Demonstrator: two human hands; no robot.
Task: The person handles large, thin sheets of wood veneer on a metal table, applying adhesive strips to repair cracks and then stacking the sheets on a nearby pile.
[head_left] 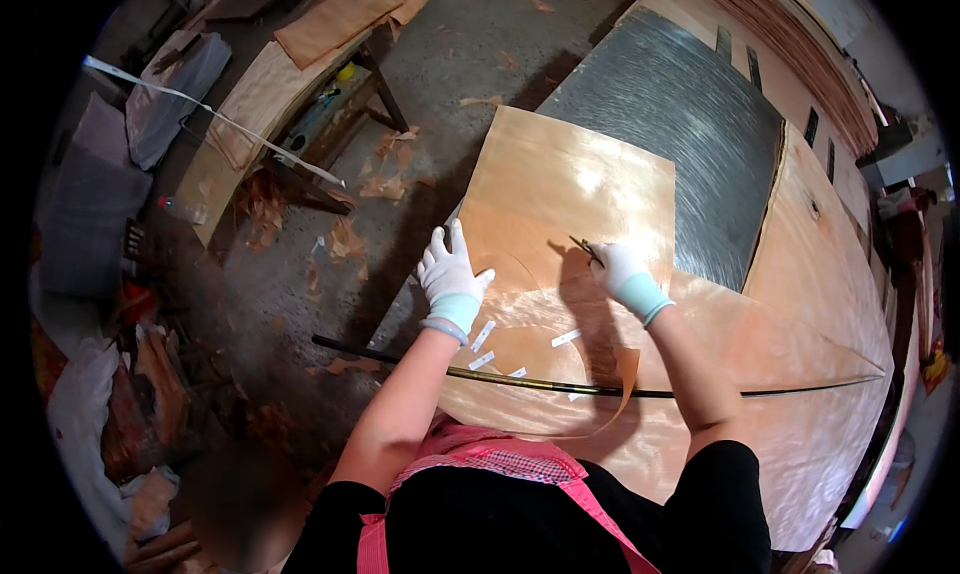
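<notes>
A smooth tan wood veneer sheet (575,174) lies in front of me on the stack. My left hand (450,277), in a white glove with a mint cuff, rests with fingers spread at its left edge. My right hand (622,274), gloved the same way, is closed around a slim dark pointed tool (582,246) above the veneer; its exact kind is too small to make out. Below the hands, several small white paper strips (482,360) lie on the wood. A curled strip of veneer (628,374) stands up near my right forearm.
A long thin dark rod (560,387) crosses the wood close to my body. Beyond the veneer lies a dark grey sheet (680,124). At left stands a bench (240,124) stacked with wood sheets. Veneer scraps (385,186) litter the concrete floor.
</notes>
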